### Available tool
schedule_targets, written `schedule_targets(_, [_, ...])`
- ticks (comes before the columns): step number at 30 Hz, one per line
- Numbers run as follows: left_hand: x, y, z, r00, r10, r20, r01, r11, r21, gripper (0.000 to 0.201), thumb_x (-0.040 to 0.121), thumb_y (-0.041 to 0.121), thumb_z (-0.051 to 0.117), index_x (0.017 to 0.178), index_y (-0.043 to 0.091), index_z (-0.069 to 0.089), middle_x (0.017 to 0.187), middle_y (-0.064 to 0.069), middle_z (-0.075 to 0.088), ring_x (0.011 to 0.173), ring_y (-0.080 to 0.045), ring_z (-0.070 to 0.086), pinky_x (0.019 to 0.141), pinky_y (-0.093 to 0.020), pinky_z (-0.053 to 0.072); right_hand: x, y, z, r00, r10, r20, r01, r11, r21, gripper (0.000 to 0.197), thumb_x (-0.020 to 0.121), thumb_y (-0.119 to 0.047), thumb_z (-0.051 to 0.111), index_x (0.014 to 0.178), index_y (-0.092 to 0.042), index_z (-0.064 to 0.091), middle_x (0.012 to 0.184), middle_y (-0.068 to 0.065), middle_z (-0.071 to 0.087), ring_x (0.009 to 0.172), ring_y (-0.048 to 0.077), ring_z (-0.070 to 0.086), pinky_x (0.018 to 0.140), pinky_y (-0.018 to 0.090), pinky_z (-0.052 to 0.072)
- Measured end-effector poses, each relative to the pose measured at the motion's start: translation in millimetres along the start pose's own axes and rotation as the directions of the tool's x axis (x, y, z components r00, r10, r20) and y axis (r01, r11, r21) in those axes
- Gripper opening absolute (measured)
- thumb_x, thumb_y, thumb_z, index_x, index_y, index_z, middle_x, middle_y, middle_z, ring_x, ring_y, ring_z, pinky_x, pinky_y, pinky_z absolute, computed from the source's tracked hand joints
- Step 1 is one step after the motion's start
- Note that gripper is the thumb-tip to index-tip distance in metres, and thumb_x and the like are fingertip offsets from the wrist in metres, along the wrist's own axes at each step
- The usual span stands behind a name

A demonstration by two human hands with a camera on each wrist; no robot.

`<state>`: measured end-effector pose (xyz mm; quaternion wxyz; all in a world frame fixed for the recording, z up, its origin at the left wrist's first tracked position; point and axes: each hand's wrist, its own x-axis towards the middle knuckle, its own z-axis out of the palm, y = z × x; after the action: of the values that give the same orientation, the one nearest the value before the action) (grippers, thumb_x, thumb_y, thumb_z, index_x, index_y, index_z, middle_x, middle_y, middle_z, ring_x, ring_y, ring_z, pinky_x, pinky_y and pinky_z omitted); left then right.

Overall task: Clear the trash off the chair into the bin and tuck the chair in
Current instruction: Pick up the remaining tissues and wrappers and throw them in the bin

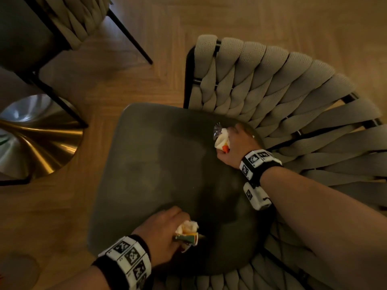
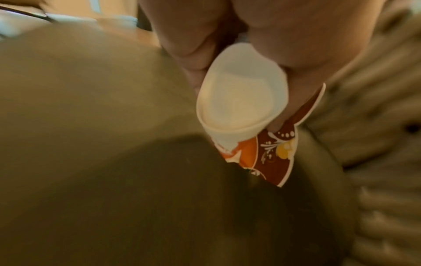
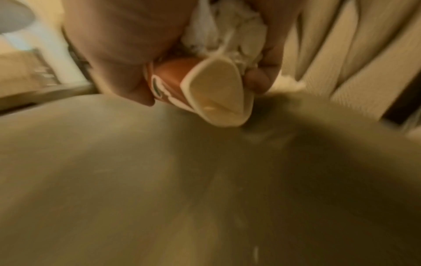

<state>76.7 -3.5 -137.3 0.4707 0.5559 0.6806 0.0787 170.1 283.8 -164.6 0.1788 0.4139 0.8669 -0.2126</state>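
The chair's dark seat (image 1: 167,164) fills the middle of the head view, with its woven beige backrest (image 1: 282,91) to the right. At the seat's near edge my left hand (image 1: 180,225) grips a squashed paper cup (image 2: 241,100) with an orange-brown print and some crumpled white paper (image 1: 188,226). Near the backrest my right hand (image 1: 229,141) grips another squashed cup (image 3: 218,97), orange outside, together with a crumpled white tissue (image 3: 227,34) and a bit of clear wrapper (image 1: 217,129). Both hands are low over the seat. No bin is in view.
A second chair (image 1: 69,21) of the same kind stands at the top left, its black legs reaching over the floor. A shiny gold table base (image 1: 37,139) sits at the left edge. Wooden floor (image 1: 146,80) surrounds the chair.
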Motion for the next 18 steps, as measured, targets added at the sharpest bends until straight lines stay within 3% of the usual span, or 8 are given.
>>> schedule_targets(3, [-22,-3,-27,0.987,-0.097,-0.127,0.083,0.99,-0.111,0.051,0.078,0.031,0.07,0.125,0.031,0.048,0.125,0.012,0.047,0.112,-0.01,0.05,0.099,-0.027,0.041,-32,-19,-15,0.995,-0.09,0.041,0.091,0.996,-0.018,0.08,0.069,-0.05,0.071,0.132,-0.016,0.036,0.13,0.006,0.038,0.115,0.03,0.045,0.094,0.045,0.047])
schedule_targets(7, [-75,-15,-66,0.922,-0.256,-0.29,0.197,0.956,-0.219,0.047,0.072,0.023,0.078,0.111,0.034,0.054,0.11,0.014,0.053,0.099,-0.009,0.055,0.085,-0.026,0.043,-75,-75,-48,0.967,-0.226,0.114,0.234,0.97,-0.064,0.075,0.067,-0.052,0.068,0.127,-0.017,0.04,0.126,0.005,0.041,0.111,0.029,0.047,0.091,0.047,0.049])
schedule_targets(13, [-210,-51,-97,0.738,-0.5,-0.454,0.36,0.86,-0.362,0.045,0.07,0.02,0.08,0.109,0.026,0.059,0.104,0.005,0.061,0.091,-0.014,0.057,0.077,-0.024,0.039,-135,-214,-76,0.883,-0.397,0.251,0.443,0.881,-0.166,0.063,0.067,-0.055,0.066,0.115,-0.018,0.046,0.101,-0.003,0.04,0.093,0.022,0.05,0.08,0.037,0.049])
schedule_targets(18, [-351,-106,-66,0.584,-0.661,-0.472,0.419,0.743,-0.522,0.046,0.07,0.022,0.08,0.11,0.027,0.058,0.105,0.004,0.061,0.093,-0.015,0.058,0.082,-0.031,0.047,-193,-351,-52,0.796,-0.487,0.358,0.584,0.773,-0.246,0.064,0.068,-0.053,0.066,0.117,-0.017,0.047,0.11,0.004,0.045,0.097,0.029,0.055,0.083,0.038,0.048])
